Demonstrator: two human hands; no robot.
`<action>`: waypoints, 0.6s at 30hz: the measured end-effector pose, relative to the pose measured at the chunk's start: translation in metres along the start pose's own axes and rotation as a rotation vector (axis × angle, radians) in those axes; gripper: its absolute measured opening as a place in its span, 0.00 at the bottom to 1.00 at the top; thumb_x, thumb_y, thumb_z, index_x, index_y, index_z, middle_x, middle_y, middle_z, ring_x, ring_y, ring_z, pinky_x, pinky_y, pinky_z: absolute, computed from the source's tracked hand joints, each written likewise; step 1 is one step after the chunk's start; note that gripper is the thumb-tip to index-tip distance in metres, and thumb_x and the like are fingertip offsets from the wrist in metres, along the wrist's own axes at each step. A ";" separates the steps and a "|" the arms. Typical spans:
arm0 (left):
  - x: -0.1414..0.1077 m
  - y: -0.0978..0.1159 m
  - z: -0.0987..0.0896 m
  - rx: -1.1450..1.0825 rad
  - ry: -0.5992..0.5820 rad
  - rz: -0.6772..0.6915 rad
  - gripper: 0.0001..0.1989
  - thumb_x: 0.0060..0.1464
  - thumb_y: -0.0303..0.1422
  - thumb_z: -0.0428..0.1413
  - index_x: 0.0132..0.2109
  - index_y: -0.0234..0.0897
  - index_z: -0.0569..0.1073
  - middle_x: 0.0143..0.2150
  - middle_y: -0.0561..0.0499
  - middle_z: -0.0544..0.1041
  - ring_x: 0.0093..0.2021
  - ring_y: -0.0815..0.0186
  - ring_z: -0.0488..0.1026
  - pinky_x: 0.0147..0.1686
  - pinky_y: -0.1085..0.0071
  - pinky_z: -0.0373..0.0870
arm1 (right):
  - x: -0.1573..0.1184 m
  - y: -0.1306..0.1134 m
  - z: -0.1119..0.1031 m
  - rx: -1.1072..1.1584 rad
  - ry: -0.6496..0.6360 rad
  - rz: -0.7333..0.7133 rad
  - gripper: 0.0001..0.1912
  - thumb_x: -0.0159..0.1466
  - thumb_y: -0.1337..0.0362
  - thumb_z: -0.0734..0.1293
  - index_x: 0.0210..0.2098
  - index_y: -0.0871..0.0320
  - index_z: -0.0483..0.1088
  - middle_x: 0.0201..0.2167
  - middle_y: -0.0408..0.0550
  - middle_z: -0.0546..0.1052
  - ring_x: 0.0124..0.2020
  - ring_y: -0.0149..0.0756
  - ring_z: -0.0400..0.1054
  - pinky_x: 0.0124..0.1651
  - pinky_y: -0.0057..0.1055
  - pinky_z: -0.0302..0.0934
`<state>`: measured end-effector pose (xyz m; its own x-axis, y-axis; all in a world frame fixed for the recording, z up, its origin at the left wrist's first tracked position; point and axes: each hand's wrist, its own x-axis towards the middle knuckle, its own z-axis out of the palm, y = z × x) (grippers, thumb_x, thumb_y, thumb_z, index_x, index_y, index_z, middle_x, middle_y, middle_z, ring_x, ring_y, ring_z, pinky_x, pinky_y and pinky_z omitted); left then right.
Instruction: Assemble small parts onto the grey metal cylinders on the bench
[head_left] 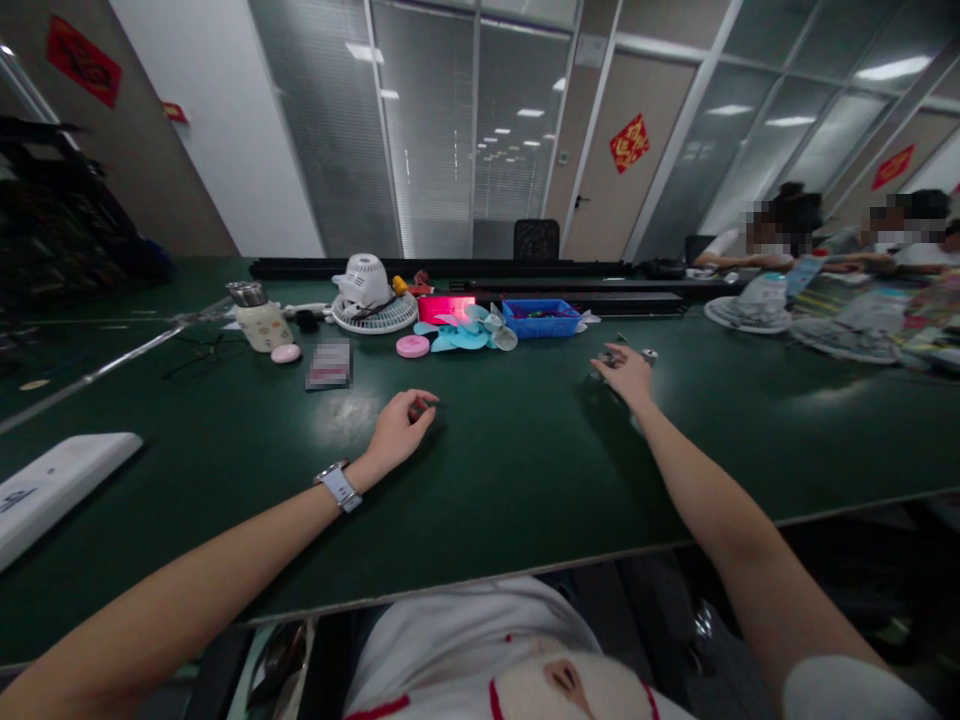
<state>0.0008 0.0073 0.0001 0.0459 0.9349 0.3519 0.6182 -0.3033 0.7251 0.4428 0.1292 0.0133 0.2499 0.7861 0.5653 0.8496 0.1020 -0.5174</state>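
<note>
My left hand (403, 428) rests on the green table (495, 470), with its fingers loosely bent, a gap between them and the thumb, and nothing held. A watch with a light strap (341, 486) is on that wrist. Further right, my right hand (628, 378) reaches out with its fingers curled down over small metallic parts. What the fingers close on is mostly hidden. A small silvery cylindrical part (650, 355) stands just beyond the knuckles. Light blue fan blades (469, 332) lie between the hands, farther back.
At the back are a white fan housing (365, 283), a lit red screen (445, 308), a blue tray (541, 322) and a pink round piece (412, 346). A flask (262, 325) stands left; a white case (64, 485) lies nearer. Other people sit far right beside fan parts (757, 305).
</note>
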 end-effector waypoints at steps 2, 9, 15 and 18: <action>0.000 0.001 0.000 -0.011 -0.003 0.003 0.14 0.57 0.38 0.55 0.48 0.38 0.74 0.41 0.48 0.75 0.35 0.65 0.72 0.37 0.67 0.70 | -0.006 -0.012 0.006 0.136 -0.013 0.114 0.29 0.54 0.59 0.74 0.54 0.61 0.72 0.40 0.56 0.81 0.41 0.42 0.77 0.47 0.39 0.70; -0.009 0.028 -0.002 -0.045 -0.045 0.134 0.17 0.59 0.43 0.55 0.52 0.41 0.75 0.44 0.48 0.74 0.41 0.64 0.72 0.37 0.68 0.69 | -0.094 -0.146 0.030 0.816 -0.554 -0.130 0.36 0.52 0.64 0.75 0.60 0.56 0.67 0.45 0.52 0.81 0.45 0.40 0.76 0.54 0.43 0.68; -0.012 0.048 0.002 -0.074 -0.078 0.224 0.16 0.60 0.43 0.55 0.52 0.44 0.77 0.47 0.47 0.74 0.46 0.62 0.72 0.41 0.67 0.70 | -0.144 -0.200 0.031 0.979 -0.788 -0.284 0.33 0.56 0.65 0.73 0.61 0.54 0.66 0.52 0.51 0.78 0.50 0.41 0.74 0.56 0.43 0.66; -0.007 0.046 0.005 -0.067 -0.040 0.220 0.14 0.60 0.42 0.56 0.47 0.43 0.80 0.45 0.47 0.73 0.47 0.61 0.72 0.47 0.64 0.68 | -0.144 -0.196 0.035 1.026 -0.813 -0.229 0.34 0.55 0.64 0.73 0.61 0.55 0.66 0.52 0.52 0.77 0.51 0.42 0.74 0.57 0.44 0.65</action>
<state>0.0335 -0.0119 0.0283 0.2052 0.8512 0.4831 0.5363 -0.5107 0.6720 0.2243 0.0177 0.0103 -0.5030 0.7915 0.3473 0.0123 0.4083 -0.9128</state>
